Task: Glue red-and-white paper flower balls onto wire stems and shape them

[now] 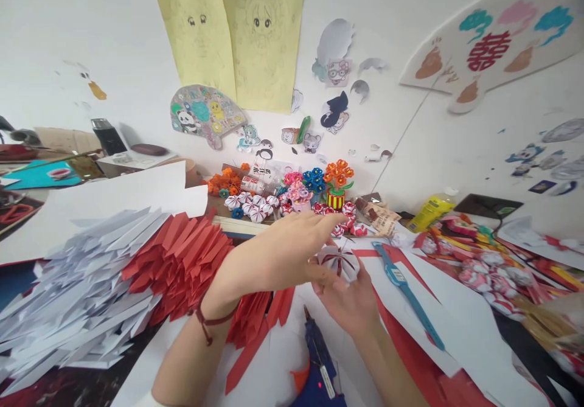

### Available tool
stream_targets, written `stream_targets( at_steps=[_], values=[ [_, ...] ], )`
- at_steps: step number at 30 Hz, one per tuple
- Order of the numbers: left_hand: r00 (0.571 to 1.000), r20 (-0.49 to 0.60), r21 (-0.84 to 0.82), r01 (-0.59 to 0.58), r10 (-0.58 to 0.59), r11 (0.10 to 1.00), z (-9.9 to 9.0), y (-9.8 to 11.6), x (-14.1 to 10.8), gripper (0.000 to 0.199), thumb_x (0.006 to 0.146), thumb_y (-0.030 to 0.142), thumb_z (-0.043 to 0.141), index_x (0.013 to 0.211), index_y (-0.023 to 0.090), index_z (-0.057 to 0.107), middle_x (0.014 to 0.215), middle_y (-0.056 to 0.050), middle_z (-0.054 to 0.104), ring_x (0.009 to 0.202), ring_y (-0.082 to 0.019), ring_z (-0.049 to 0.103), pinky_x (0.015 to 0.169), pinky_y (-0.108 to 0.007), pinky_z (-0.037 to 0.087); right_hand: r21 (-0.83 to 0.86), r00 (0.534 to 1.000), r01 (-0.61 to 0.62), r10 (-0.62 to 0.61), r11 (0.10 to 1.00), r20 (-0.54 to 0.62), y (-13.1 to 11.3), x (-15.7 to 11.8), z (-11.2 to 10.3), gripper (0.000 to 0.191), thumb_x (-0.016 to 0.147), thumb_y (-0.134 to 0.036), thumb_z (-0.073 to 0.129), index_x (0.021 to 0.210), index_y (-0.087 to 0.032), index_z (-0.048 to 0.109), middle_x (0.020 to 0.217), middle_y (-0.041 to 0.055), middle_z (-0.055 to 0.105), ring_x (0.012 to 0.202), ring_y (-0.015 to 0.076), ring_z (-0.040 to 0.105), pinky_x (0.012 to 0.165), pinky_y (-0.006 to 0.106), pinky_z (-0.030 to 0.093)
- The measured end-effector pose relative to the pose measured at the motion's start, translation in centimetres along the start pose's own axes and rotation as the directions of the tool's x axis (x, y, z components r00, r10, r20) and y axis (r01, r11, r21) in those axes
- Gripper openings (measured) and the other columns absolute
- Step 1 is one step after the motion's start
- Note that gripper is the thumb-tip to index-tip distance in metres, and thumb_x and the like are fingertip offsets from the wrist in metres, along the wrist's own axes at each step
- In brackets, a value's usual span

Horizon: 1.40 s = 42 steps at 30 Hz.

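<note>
Paper ball (340,261): white and red, pleated, held above the middle of the surface (456,328) between both hands. Left hand (283,255) reaches across from the left, thumb and fingers (335,218) closed on the ball's near-left side; a dark red cord is tied at the wrist. Right hand (349,300) sits under and just near of the ball, fingers curled up against it.

Blue glue gun (322,364): lies near, just below the hands. Blue watch (406,291): lies to the right, strap running near-right over white and red paper.

Red folded strips (182,261): fanned heap, left of the hands. White folded strips (82,285): larger heap, further left.

Finished paper balls (255,205): row on the far side, beside paper flowers (337,179) in orange, blue and pink. Yellow bottle (429,212): far right, label unreadable.

Wall: two yellow sheets (232,30) with drawn cartoon faces; a fan (493,48) bearing a red double-happiness character; small cartoon cut-outs between them.
</note>
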<state>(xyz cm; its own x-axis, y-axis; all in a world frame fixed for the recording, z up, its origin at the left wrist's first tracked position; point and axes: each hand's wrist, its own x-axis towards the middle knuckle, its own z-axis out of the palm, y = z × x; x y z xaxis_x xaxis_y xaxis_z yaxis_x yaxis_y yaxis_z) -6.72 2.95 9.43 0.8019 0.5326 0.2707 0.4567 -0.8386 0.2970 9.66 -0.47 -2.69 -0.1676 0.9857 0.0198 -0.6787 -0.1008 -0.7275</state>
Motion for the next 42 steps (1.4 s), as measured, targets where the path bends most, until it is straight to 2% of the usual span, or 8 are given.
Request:
stream_targets(
  at_steps=[4, 11, 16, 20, 24, 32, 38, 42],
  values=[
    [1.000, 0.028, 0.010, -0.010, 0.010, 1.000, 0.9, -0.3, 0.9, 0.077, 0.082, 0.040, 0.079, 0.144, 0.017, 0.039, 0.126, -0.013, 0.064, 0.115, -0.030, 0.058, 0.095, -0.039, 0.045, 0.020, 0.999, 0.023, -0.022, 1.000, -0.028, -0.1, 0.2, -0.4, 0.044, 0.075, -0.067, 0.067, 0.097, -0.030, 0.072, 0.092, 0.0036, 0.075, 0.080, 0.0220, 0.067, 0.057, 0.030, 0.047],
    [0.999, -0.005, -0.011, 0.032, -0.032, 0.999, 1.3, -0.5, 1.5, 0.078, 0.084, 0.048, 0.075, 0.146, 0.020, 0.038, 0.109, -0.007, 0.069, 0.110, -0.028, 0.057, 0.104, -0.043, 0.033, -0.043, 0.996, 0.077, -0.074, 0.996, 0.053, -0.3, 0.6, -0.6, 0.049, 0.083, -0.070, 0.057, 0.098, -0.026, 0.072, 0.094, 0.0056, 0.075, 0.075, 0.0215, 0.064, 0.060, 0.033, 0.049],
    [0.988, -0.129, 0.021, 0.086, -0.082, 0.996, 1.5, -1.3, 1.7, 0.073, 0.089, 0.051, 0.068, 0.146, 0.021, 0.036, 0.107, -0.007, 0.069, 0.107, -0.027, 0.059, 0.104, -0.043, 0.033, 0.032, 0.998, 0.032, -0.034, 0.999, 0.059, -0.2, 1.1, -1.5, 0.046, 0.086, -0.070, 0.057, 0.092, -0.026, 0.070, 0.099, 0.0028, 0.075, 0.090, 0.0214, 0.069, 0.076, 0.034, 0.051],
    [0.956, -0.242, 0.100, 0.196, -0.167, 0.976, 1.8, -2.8, 2.0, 0.072, 0.092, 0.059, 0.059, 0.146, 0.018, 0.036, 0.105, -0.010, 0.070, 0.105, -0.028, 0.061, 0.103, -0.046, 0.034, -0.010, 0.993, 0.114, -0.114, 0.993, -0.019, 0.0, 1.5, -2.1, 0.037, 0.087, -0.058, 0.064, 0.112, -0.031, 0.065, 0.117, 0.0022, 0.072, 0.101, 0.0202, 0.069, 0.085, 0.034, 0.051],
    [0.948, -0.250, 0.144, 0.236, -0.196, 0.961, 2.3, -3.9, 2.3, 0.079, 0.092, 0.065, 0.055, 0.148, 0.013, 0.035, 0.100, -0.012, 0.071, 0.100, -0.030, 0.064, 0.098, -0.045, 0.039, -0.062, 0.983, 0.181, -0.183, 0.982, -0.033, 0.3, 1.7, -2.3, 0.043, 0.090, -0.048, 0.065, 0.130, -0.034, 0.055, 0.126, 0.0033, 0.068, 0.105, 0.0191, 0.068, 0.089, 0.035, 0.050],
    [0.964, -0.196, 0.125, 0.207, -0.180, 0.970, 3.7, -3.3, 3.4, 0.071, 0.095, 0.066, 0.046, 0.143, 0.014, 0.039, 0.099, -0.010, 0.072, 0.102, -0.030, 0.066, 0.098, -0.044, 0.040, -0.075, 0.969, 0.221, -0.228, 0.972, -0.092, 0.5, 1.9, -2.4, 0.035, 0.086, -0.047, 0.072, 0.117, -0.036, 0.060, 0.118, -0.0002, 0.068, 0.106, 0.0210, 0.067, 0.087, 0.035, 0.051],
    [0.967, -0.180, 0.146, 0.209, -0.182, 0.967, 4.0, -2.5, 3.9, 0.070, 0.097, 0.064, 0.042, 0.145, 0.012, 0.038, 0.104, -0.012, 0.072, 0.107, -0.029, 0.065, 0.098, -0.042, 0.041, -0.064, 0.954, 0.258, -0.265, 0.964, -0.138, -0.1, 2.1, -2.9, 0.046, 0.083, -0.042, 0.076, 0.124, -0.036, 0.056, 0.109, -0.0003, 0.071, 0.101, 0.0201, 0.068, 0.086, 0.036, 0.052],
    [0.970, -0.178, 0.147, 0.193, -0.166, 0.970, 4.3, -1.9, 4.2, 0.074, 0.096, 0.065, 0.044, 0.146, 0.011, 0.036, 0.108, -0.014, 0.071, 0.111, -0.030, 0.063, 0.100, -0.043, 0.041, -0.053, 0.933, 0.317, -0.321, 0.947, -0.163, -0.2, 2.2, -3.4, 0.045, 0.078, -0.038, 0.081, 0.118, -0.035, 0.061, 0.099, -0.0030, 0.070, 0.099, 0.0173, 0.067, 0.085, 0.034, 0.053]
  ],
)
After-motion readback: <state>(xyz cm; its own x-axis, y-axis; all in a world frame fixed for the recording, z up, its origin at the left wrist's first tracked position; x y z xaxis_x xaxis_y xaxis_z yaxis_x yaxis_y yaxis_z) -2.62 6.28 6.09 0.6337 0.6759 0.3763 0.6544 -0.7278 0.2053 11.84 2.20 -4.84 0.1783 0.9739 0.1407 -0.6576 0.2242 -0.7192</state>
